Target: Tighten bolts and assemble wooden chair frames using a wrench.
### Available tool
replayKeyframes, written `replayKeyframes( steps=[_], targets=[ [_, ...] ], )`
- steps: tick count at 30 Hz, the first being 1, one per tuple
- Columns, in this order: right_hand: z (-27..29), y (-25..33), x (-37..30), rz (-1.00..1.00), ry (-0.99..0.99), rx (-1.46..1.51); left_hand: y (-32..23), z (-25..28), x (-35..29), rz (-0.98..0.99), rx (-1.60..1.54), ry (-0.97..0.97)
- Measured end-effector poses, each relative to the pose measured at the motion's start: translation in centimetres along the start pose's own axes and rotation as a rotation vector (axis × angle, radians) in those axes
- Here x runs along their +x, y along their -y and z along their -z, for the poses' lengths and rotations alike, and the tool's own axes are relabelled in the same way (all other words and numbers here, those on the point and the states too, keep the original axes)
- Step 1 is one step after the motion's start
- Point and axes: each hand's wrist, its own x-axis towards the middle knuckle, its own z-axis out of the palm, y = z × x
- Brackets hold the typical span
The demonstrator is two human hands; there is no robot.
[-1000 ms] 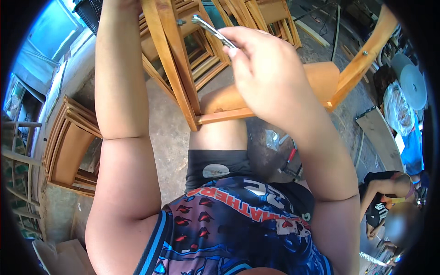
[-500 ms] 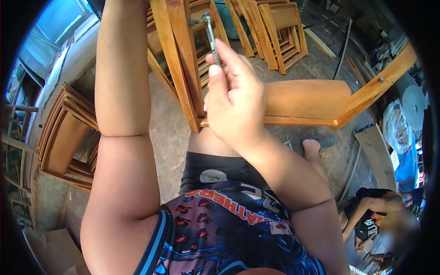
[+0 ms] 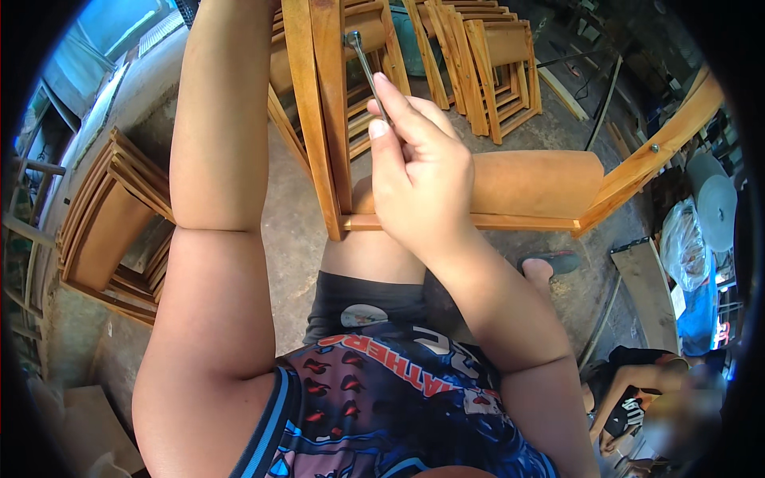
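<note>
Clock positions refer to the view's centre. Quantities: one wrench (image 3: pixel 367 69), one wooden frame (image 3: pixel 307 103) in work, at least two stacks of similar frames: a left stack (image 3: pixel 102 227) at 9 o'clock and a far stack (image 3: pixel 496 76) at 1 o'clock. The frame shows two uprights, one panel (image 3: pixel 542 183), one lower rail (image 3: pixel 458 222) and one sloping leg (image 3: pixel 629 174) with one visible bolt (image 3: pixel 655 148).

The wrench is slender, silver and glossy, with a widened head. The frame is honey-brown with visible grain; its panel is smooth, tan and curved.

The wrench lies at 12 o'clock, its head at the uprights' right edge; engagement with a fastener cannot be told. Its long axis runs from 11 to 5 o'clock, head toward 11. The uprights run roughly 12 to 6; the leg rises toward 1.

The right hand (image 3: pixel 426 175) pinches the wrench handle between thumb and index finger, remaining fingers curled. The left hand lies beyond the top edge; its finger state cannot be told.
</note>
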Motion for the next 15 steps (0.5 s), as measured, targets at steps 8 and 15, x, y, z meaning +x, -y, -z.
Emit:
replayKeyframes(
  steps=[8, 15],
  targets=[
    [-1.2, -0.5, 0.4, 0.026, 0.119, 0.005, 0.6, 3.2, 1.1, -0.061, 0.006, 0.057],
    [1.6, 10.1, 3.1, -0.437, 0.448, 0.119, -1.7, 1.9, -1.3, -0.020, 0.015, -0.003]
  ],
)
